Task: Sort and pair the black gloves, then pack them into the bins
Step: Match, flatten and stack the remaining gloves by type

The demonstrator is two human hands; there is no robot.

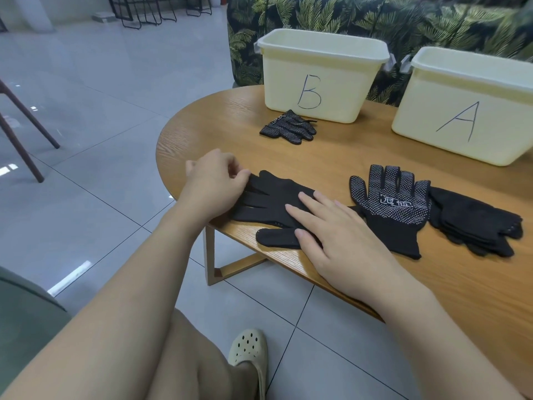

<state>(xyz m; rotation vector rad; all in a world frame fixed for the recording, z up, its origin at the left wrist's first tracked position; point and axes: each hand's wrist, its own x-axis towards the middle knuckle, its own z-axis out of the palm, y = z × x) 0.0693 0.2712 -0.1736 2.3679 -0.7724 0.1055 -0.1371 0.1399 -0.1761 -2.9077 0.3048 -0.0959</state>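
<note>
left hand (215, 184) pinches the fingertips of a plain black knit glove (271, 203) lying flat at the near edge of the oval wooden counter (346, 157). right hand (331, 232), fingers straight, presses flat on that glove's cuff end. behind lies a folded dotted black glove pair (288, 127), before the cream plastic bin marked b (320, 75). to the right: a dotted black glove palm up (395, 203), a stack of black gloves (473, 220), and the cream bin marked a (467, 105).
</note>
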